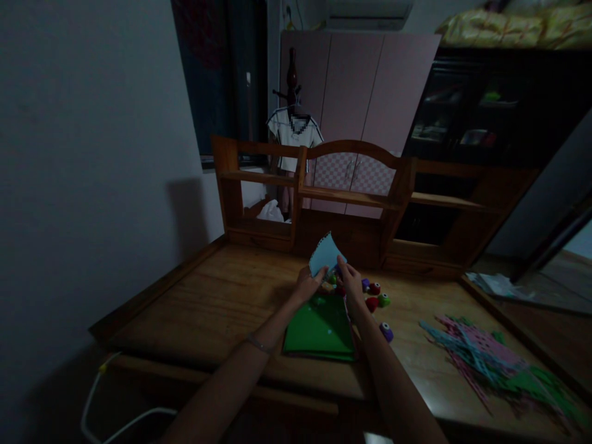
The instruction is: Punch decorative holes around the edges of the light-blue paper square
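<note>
A light blue sheet of paper (325,251) with a scalloped edge is held up above the desk. My left hand (309,283) is closed on its lower left part, thumb on top. At the lower right of the paper my right hand (350,282) is closed around a small blue-purple paper punch (337,269), mostly hidden by the fingers. Below the hands lies green paper (320,330) with a few pale blue bits on it. Beside my right hand are several small punches, among them a red one (372,303), a green one (383,300) and a purple one (386,332).
A heap of pink, blue and green paper strips (490,351) lies at the desk's right. A wooden shelf unit (342,196) rises along the back of the desk (222,290). A wall (115,154) borders the left side, and a white cable (90,401) hangs at the front left.
</note>
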### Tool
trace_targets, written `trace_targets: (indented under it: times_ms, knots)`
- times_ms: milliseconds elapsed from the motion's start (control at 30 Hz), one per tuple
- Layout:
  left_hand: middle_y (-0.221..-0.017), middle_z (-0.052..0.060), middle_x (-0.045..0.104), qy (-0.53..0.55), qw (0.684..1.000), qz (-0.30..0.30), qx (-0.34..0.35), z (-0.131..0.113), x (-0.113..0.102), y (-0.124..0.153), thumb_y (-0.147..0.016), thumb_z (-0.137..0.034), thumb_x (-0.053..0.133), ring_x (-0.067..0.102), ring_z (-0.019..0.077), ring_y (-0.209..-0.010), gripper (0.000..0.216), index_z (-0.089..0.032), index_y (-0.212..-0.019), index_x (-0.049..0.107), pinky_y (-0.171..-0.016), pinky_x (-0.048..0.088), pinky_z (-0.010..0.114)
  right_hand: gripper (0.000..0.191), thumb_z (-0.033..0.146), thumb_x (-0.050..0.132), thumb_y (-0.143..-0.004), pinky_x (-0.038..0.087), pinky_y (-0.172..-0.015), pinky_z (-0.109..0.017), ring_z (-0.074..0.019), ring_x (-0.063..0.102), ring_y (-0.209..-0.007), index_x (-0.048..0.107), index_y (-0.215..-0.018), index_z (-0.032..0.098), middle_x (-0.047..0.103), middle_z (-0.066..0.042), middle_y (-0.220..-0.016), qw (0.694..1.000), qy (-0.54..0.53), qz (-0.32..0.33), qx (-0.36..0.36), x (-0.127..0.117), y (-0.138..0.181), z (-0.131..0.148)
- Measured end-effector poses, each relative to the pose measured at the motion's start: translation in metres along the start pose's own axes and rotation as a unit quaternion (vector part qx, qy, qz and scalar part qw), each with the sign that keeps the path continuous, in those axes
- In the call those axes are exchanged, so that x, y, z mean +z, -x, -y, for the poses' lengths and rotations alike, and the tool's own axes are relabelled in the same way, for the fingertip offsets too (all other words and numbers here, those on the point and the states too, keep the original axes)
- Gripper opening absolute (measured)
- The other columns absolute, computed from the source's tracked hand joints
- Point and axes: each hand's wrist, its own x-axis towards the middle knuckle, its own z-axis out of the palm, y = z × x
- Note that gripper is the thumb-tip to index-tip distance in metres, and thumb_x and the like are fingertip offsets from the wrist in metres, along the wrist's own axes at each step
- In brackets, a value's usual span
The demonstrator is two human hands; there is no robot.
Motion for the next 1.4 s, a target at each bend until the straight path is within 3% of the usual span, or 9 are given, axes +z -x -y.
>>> trace_targets:
  times_ms: [267, 1100, 1400]
  knots:
    - [-0.095, 0.006, 0.068, 0.010, 1.000, 0.006, 0.009, 0.001, 0.002, -0.001, -0.081, -0.035, 0.055, 0.063, 0.0174, -0.085, 0.028, -0.014, -0.094, 0.066, -0.082, 0.049, 0.028, 0.048, 0.064, 0.062, -0.060, 0.030, -0.041, -0.021, -0.0081, 0.042, -0.044, 0.055, -0.066, 0.017, 0.050, 0.002, -0.054, 0.999, -0.010, 0.014, 0.033, -0.002, -0.002, 0.001]
    - [-0.095, 0.006, 0.068, 0.020, 1.000, 0.004, 0.001, 0.000, 0.002, -0.002, -0.078, -0.034, 0.057, 0.064, 0.0179, -0.086, 0.025, -0.015, -0.091, 0.067, -0.082, 0.050, 0.028, 0.049, 0.064, 0.063, -0.058, 0.031, -0.042, -0.021, -0.0080, 0.039, -0.046, 0.045, -0.059, 0.019, 0.042, 0.004, -0.052, 1.000, 0.003, 0.010, 0.025, -0.001, 0.003, 0.010]
    - [-0.091, 0.006, 0.069, 0.013, 1.000, 0.010, 0.005, 0.001, 0.002, -0.002, -0.080, -0.033, 0.055, 0.064, 0.0174, -0.086, 0.025, -0.015, -0.091, 0.067, -0.083, 0.049, 0.028, 0.043, 0.060, 0.062, -0.063, 0.032, -0.043, -0.019, -0.0077, 0.042, -0.048, 0.050, -0.063, 0.018, 0.047, 0.004, -0.056, 0.999, -0.024, 0.017, 0.014, 0.000, 0.004, 0.006]
